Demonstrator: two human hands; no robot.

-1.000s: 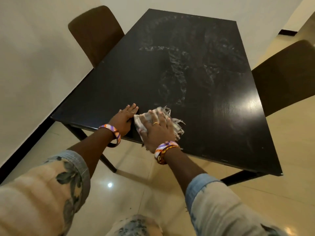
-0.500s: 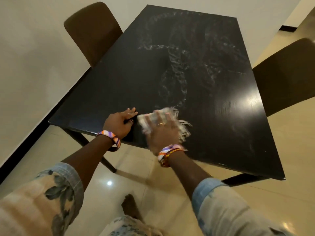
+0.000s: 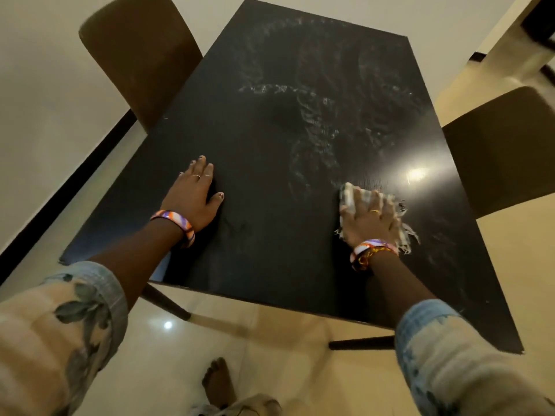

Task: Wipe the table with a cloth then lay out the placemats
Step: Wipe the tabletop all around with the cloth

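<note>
Pale walls and a glossy cream floor (image 3: 270, 331) surround a black worktop (image 3: 270, 235) whose long axis runs away from the camera. On its near right part lies the cloth (image 3: 350, 196), a pale checked rag with frayed fringes, stretched roughly front to back and tilted a little rightward. Flat on the cloth presses the right hand (image 3: 368, 219), fingers straight and pointing toward the far end. Well apart to the left, the left hand (image 3: 192, 193) rests palm-down on the bare worktop, fingers straight, holding nothing. Whitish smear trails (image 3: 315, 130) streak the surface beyond the hands. Two brown chairs stand at the sides, one left (image 3: 141, 55), one right (image 3: 504, 145).
</note>
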